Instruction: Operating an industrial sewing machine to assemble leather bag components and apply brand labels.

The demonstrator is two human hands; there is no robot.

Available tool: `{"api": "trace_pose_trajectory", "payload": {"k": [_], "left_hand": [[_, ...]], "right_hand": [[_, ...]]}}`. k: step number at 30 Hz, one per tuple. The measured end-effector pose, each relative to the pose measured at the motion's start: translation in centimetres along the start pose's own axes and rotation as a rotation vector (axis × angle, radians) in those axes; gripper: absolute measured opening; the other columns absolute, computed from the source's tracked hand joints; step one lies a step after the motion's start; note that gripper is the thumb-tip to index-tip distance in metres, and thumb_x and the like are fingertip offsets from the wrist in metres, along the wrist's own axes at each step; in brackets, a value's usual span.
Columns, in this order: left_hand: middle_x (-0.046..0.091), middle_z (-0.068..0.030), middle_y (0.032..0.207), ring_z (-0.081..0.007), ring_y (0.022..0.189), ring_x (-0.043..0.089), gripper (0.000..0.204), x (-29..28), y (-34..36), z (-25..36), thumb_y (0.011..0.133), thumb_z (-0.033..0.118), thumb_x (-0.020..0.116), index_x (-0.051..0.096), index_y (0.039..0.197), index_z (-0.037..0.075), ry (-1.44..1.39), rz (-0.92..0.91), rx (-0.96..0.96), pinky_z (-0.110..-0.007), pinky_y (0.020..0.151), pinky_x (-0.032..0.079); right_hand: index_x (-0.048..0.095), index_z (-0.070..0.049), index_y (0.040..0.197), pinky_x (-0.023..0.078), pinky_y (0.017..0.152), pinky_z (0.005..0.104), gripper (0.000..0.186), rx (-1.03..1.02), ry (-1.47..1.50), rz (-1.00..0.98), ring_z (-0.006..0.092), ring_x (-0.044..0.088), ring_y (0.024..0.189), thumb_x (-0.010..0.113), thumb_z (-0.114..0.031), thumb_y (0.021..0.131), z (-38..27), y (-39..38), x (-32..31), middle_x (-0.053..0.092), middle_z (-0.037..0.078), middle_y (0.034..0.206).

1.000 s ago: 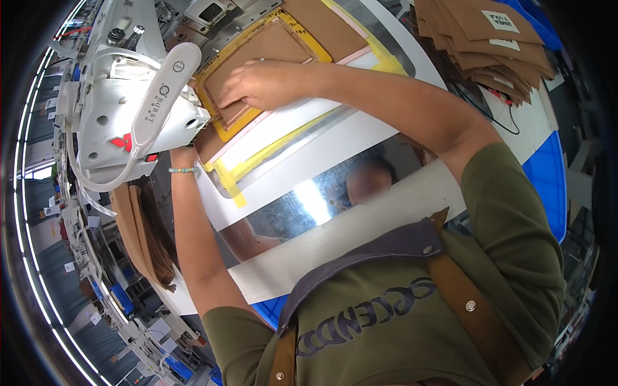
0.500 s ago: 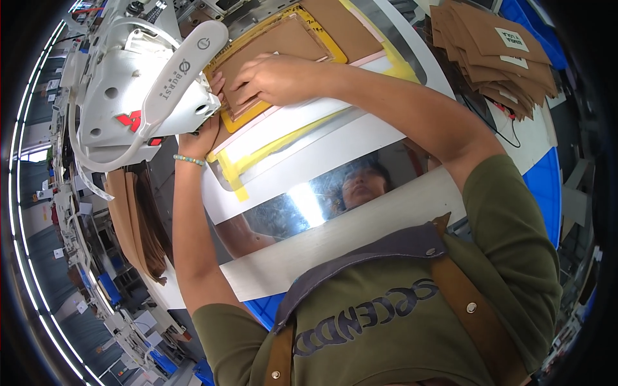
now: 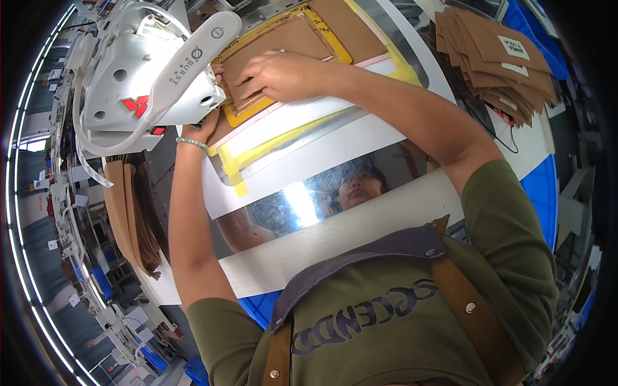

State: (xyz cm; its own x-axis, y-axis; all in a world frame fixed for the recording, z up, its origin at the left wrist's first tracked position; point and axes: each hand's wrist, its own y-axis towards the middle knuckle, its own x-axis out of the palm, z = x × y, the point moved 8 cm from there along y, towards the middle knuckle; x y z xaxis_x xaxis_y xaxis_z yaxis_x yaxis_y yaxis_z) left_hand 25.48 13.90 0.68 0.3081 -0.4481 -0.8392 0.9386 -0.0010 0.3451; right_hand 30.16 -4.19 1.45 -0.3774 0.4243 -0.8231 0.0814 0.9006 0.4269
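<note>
My right hand (image 3: 283,76) lies flat, fingers apart, on a brown fabric or leather panel (image 3: 290,40) inside a yellow rectangular frame (image 3: 336,44). The frame rests on a larger brown panel (image 3: 351,24) over a white sheet edged with yellow tape (image 3: 290,138). My left hand (image 3: 203,127) is at the frame's left edge, partly hidden by a white sewing machine head (image 3: 122,77). Its fingertips show stretched out beside the machine, near the brown panel; the rest of its fingers are covered. Neither hand appears to grip anything.
A pale lamp arm (image 3: 193,61) crosses in front of the machine head. Stacked brown pieces with white labels (image 3: 496,55) stand at the right. More brown pieces (image 3: 132,219) hang at the left edge. A shiny metal plate (image 3: 309,199) lies nearest my body.
The view has shifted slightly, with the machine head a little further right and up in it. My right hand stays on the brown panel, my left beside the machine head.
</note>
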Motion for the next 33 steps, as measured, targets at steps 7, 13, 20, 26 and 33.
{"api": "trace_pose_trajectory", "payload": {"k": [7,13,20,26,33], "left_hand": [[0.065,-0.0086,0.147,-0.0243,0.139,0.056,0.037,1.0,-3.2,-5.0,0.110,0.018,0.057,0.065,0.145,0.008,0.185,-0.088,-0.151,-0.038,0.123,0.037],[0.060,-0.0055,0.156,-0.0234,0.151,0.044,0.038,1.8,-3.2,-4.3,0.110,0.018,0.056,0.066,0.145,0.008,-0.054,-0.122,-0.051,-0.037,0.130,0.028],[0.072,-0.0135,0.132,-0.0324,0.125,0.066,0.038,0.2,-4.6,-5.8,0.096,0.019,0.074,0.070,0.133,0.008,-0.070,-0.030,0.021,-0.042,0.106,0.052],[0.069,-0.0129,0.138,-0.0337,0.130,0.063,0.044,0.9,-4.7,-7.5,0.096,0.022,0.075,0.066,0.138,0.010,0.087,-0.168,-0.053,-0.043,0.109,0.050],[0.065,-0.0102,0.147,-0.0280,0.136,0.060,0.051,0.0,-2.6,-2.1,0.096,0.016,0.074,0.061,0.146,0.010,0.217,-0.102,0.190,-0.038,0.114,0.048]], "right_hand": [[0.083,-0.018,0.121,0.044,0.116,0.0428,0.035,-0.009,0.032,0.006,0.0263,0.059,0.133,0.062,-0.005,0.096,0.2,0.0,0.0,0.070,0.005,0.140],[0.083,-0.023,0.121,0.045,0.115,0.0432,0.036,-0.027,0.004,0.018,0.0263,0.059,0.132,0.063,-0.005,0.097,0.0,-0.1,-0.1,0.070,0.004,0.140],[0.083,-0.023,0.121,0.046,0.114,0.0441,0.035,-0.028,-0.036,-0.001,0.0263,0.060,0.131,0.066,-0.006,0.096,-0.4,-0.1,-0.3,0.070,0.004,0.140],[0.082,-0.024,0.124,0.046,0.112,0.0449,0.036,-0.051,-0.132,-0.076,0.0273,0.061,0.131,0.065,-0.008,0.096,-0.9,0.4,-0.3,0.070,0.006,0.139],[0.082,-0.022,0.125,0.047,0.109,0.0453,0.037,-0.047,-0.173,-0.111,0.0273,0.062,0.129,0.064,-0.009,0.096,-0.9,1.0,-0.2,0.070,0.006,0.137]]}}
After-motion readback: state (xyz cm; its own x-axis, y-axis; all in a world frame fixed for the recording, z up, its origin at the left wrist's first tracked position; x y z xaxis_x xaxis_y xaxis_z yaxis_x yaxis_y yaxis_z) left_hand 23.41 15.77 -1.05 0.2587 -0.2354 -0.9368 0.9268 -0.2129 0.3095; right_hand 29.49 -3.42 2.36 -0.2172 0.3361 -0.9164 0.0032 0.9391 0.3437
